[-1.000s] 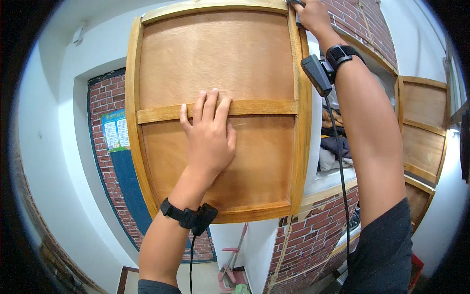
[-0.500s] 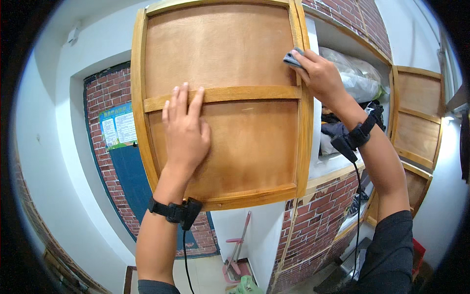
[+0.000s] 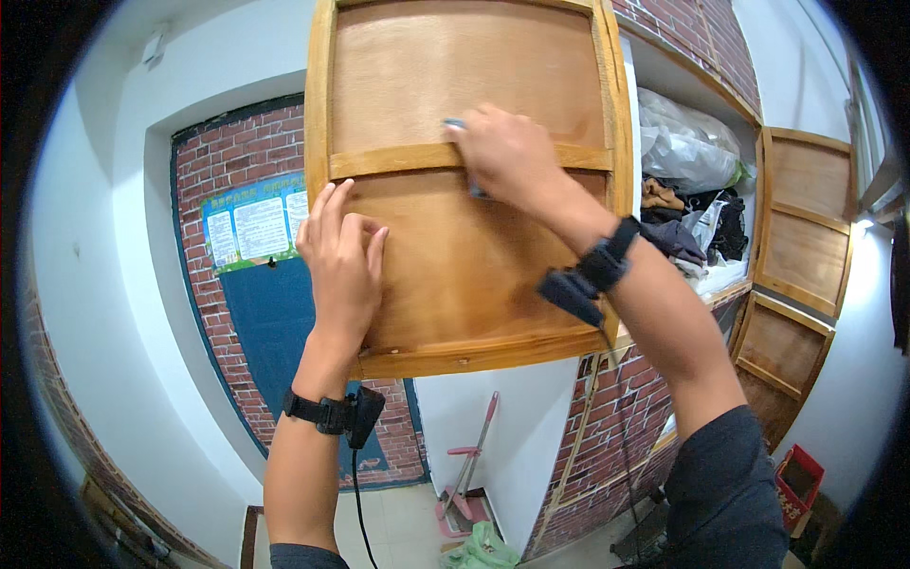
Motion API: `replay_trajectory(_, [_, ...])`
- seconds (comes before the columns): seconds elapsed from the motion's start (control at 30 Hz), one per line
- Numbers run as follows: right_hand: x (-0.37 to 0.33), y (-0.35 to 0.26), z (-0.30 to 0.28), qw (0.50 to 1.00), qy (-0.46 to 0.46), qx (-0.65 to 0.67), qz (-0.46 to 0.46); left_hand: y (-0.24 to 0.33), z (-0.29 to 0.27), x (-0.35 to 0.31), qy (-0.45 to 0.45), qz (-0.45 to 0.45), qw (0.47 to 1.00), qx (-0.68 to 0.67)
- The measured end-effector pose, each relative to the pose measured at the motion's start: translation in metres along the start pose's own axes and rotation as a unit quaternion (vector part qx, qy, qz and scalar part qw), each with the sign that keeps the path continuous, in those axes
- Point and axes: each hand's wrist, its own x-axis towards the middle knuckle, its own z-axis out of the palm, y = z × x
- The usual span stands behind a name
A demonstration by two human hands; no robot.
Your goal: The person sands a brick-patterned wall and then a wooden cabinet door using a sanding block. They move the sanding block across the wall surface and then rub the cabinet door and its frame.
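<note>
A wooden cabinet door (image 3: 474, 256) stands open before me, with two light brown panels in a yellowish frame and a crossbar (image 3: 398, 157) between them. My right hand (image 3: 512, 159) is closed on a small blue-grey cloth (image 3: 455, 123) at the crossbar, near the door's middle. Most of the cloth is hidden under the fingers, and the hand is slightly blurred. My left hand (image 3: 343, 261) lies against the door's left frame, just below the crossbar. Its fingers are stretched out and hold nothing.
Right of the door, a cupboard shelf holds clear plastic bags (image 3: 687, 142) and dark clothes (image 3: 673, 232). More wooden doors (image 3: 806, 218) hang open beyond it. Below stand a pink dustpan and broom (image 3: 464, 474), a green bag (image 3: 483, 548) and a red box (image 3: 798, 479).
My right hand has moved left and slightly down with the cloth, from the door's right frame to the crossbar. My left hand has shifted onto the left frame. The door appears further right.
</note>
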Motion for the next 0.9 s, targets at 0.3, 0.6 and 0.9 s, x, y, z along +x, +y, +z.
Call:
replay_trajectory(0.3, [0.082, -0.116, 0.051, 0.981, 0.002, 0.137, 0.138, -0.028, -0.016, -0.03, -0.001, -0.052, 0.998, -0.023])
replay_trajectory(0.6, [0.045, -0.077, 0.022, 0.988, 0.001, 0.1, 0.118, -0.029, 0.001, -0.044, 0.03, -0.127, 0.98, -0.151])
replay_trajectory(0.9, [-0.035, 0.031, -0.04, 0.975, -0.072, -0.038, 0.206, -0.021, 0.011, -0.056, -0.023, -0.221, 0.962, -0.161])
